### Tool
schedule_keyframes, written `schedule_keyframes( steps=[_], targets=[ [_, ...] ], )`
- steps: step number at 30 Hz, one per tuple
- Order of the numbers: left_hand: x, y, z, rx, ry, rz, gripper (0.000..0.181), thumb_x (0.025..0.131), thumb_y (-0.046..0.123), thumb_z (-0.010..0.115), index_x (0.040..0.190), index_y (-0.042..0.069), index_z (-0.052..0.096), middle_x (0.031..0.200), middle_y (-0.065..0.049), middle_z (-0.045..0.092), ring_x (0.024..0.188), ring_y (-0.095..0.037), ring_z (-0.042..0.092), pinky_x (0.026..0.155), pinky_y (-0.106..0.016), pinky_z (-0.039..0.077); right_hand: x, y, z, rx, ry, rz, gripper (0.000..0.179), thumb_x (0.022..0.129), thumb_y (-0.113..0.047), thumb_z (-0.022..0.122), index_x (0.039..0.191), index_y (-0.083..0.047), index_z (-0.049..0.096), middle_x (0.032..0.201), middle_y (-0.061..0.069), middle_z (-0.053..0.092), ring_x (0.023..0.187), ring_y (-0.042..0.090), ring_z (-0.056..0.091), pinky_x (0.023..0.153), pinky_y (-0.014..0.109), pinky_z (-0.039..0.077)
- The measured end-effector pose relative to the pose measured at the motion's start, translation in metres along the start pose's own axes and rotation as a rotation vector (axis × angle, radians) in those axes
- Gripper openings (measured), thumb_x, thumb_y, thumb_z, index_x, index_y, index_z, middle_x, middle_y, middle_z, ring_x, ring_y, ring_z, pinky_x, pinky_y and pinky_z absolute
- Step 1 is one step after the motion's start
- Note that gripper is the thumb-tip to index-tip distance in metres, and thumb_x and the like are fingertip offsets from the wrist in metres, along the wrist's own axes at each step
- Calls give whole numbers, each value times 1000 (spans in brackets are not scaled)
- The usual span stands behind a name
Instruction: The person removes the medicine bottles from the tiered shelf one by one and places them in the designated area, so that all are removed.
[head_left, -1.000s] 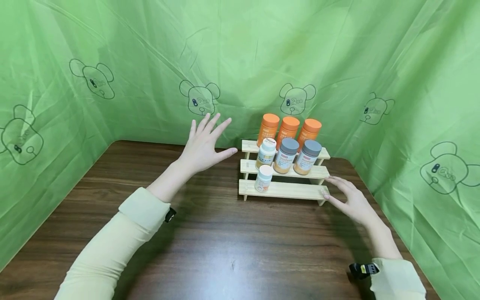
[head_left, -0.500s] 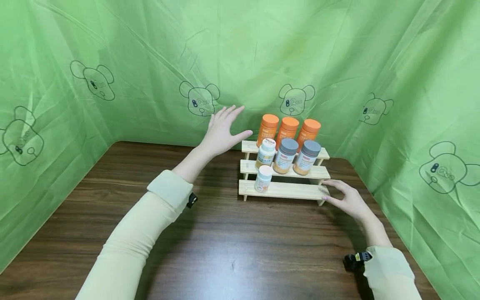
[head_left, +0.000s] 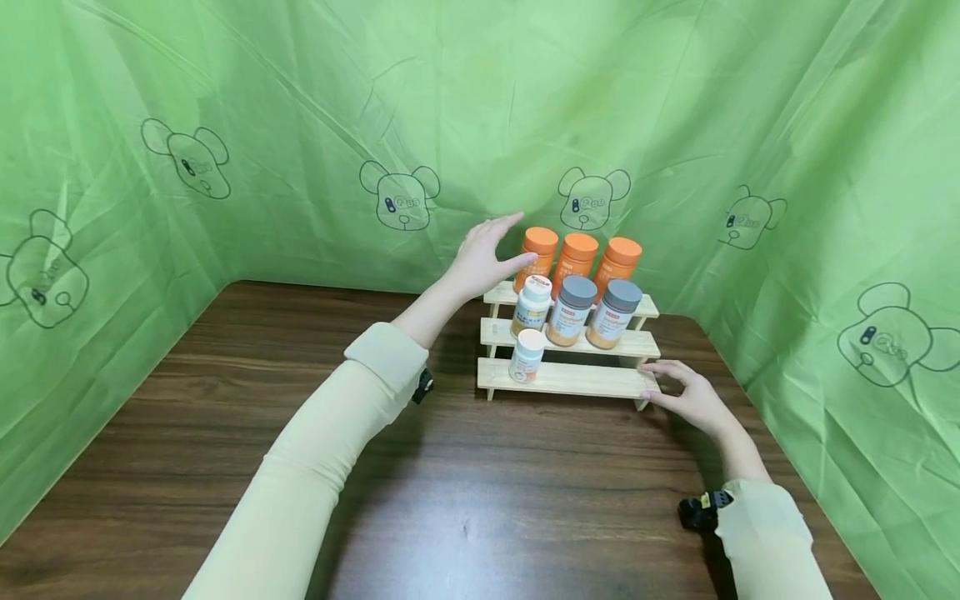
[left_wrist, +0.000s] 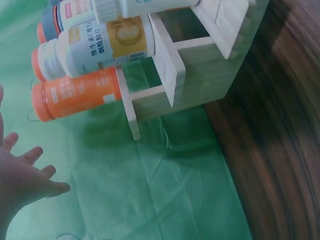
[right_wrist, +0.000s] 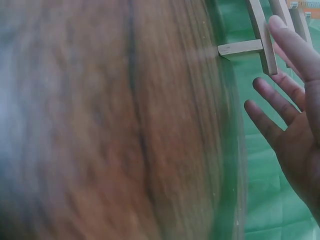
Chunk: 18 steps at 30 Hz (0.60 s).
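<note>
Okay, I see the left hand point(head_left: 480, 260), fingers spread, beside smooth cylindrical orange bottles point(head_left: 579, 248) on the flat-planked wooden stand point(head_left: 588, 379)'s top step; right hand point(head_left: 693, 402), fingers apart, at its right end, contact unclear. Grained table point(head_left: 480, 483) gives width between sleeves point(head_left: 300, 475); creased green cloth point(head_left: 300, 108) edges it.

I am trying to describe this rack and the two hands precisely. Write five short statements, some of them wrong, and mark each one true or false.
1. Three orange bottles stand on the top tier. True.

2. Every tier carries three bottles. False: the bottom tier carries only one small white bottle.

3. Two grey-capped bottles stand on the middle tier. True.

4. Both hands hold bottles. False: neither the left hand nor the right hand holds one.

5. The right hand is at the right end of the wooden rack. True.
</note>
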<state>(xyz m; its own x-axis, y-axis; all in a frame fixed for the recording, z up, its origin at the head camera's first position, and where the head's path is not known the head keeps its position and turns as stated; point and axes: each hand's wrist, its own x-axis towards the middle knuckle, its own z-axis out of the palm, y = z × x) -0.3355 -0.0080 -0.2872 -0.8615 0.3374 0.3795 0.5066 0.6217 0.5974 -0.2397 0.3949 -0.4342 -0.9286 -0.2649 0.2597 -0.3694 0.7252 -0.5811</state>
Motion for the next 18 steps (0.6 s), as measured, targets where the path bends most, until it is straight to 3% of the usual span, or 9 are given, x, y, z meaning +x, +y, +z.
schedule_keyframes(
  steps=[6, 10, 14, 18],
  targets=[
    [9, 1, 11, -88, -45, -34, 72, 88, 57, 55, 149, 32, 26, 154, 8, 27, 143, -24, 17, 113, -52, 18, -3, -23, -4, 17, -47, 31, 41, 82, -19, 74, 120, -7, 63, 123, 14, 57, 113, 17, 48, 94, 35, 38],
    [16, 2, 18, -197, -63, -53, 68, 90, 53, 55, 148, 30, 28, 153, 8, 29, 142, -23, 20, 113, -50, 22, -1, -13, -2, -13, -76, 54, 42, 84, -25, 73, 122, -13, 62, 127, 12, 56, 118, 22, 46, 97, 46, 34],
    [20, 2, 22, -246, -60, -53, 64, 92, 47, 56, 147, 27, 32, 151, 5, 33, 141, -21, 25, 113, -45, 25, 2, 7, 2, -26, -82, 61, 42, 85, -30, 71, 124, -18, 61, 129, 10, 55, 119, 16, 46, 97, 37, 37],
    [24, -2, 27, -276, -31, -43, 56, 94, 38, 57, 144, 22, 39, 146, 2, 42, 137, -17, 33, 113, -38, 27, 5, 14, 4, 7, -84, 44, 42, 85, -27, 71, 124, -16, 61, 128, 12, 56, 107, 8, 52, 88, 23, 41]
  ],
)
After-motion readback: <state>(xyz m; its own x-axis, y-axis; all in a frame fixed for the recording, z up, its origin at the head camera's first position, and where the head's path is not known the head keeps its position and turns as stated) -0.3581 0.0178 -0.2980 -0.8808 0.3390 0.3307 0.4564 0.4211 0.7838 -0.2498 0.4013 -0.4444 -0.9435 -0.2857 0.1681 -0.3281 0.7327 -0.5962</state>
